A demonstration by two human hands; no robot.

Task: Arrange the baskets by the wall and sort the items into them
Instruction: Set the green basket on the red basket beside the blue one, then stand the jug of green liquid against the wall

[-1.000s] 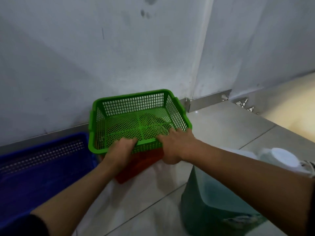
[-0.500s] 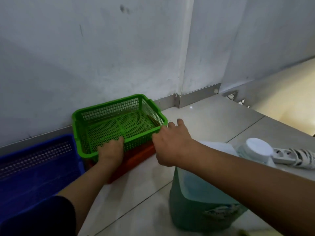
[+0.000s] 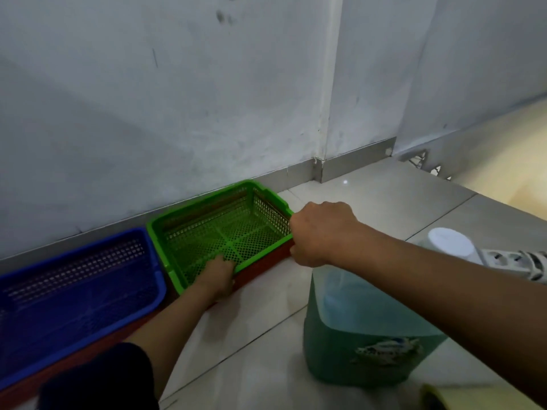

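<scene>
A green mesh basket (image 3: 207, 223) sits nested on a red basket (image 3: 260, 269), both low on the floor by the wall. My left hand (image 3: 217, 278) grips the green basket's near rim. My right hand (image 3: 322, 232) is closed on the right end of the stacked baskets. A blue mesh basket (image 3: 77, 288) lies to the left along the wall, with a red edge (image 3: 68, 365) showing under its near side.
A large green jug of liquid (image 3: 364, 329) with a white cap (image 3: 451, 242) stands on the tiled floor under my right forearm. A white power strip (image 3: 515, 258) lies at the right. A yellow object (image 3: 435, 396) shows at the bottom right edge. The wall corner (image 3: 321, 161) is behind.
The green basket, held up and tilted a second ago, has come down and back against the wall on the red basket. My right hand has shifted to the baskets' right end.
</scene>
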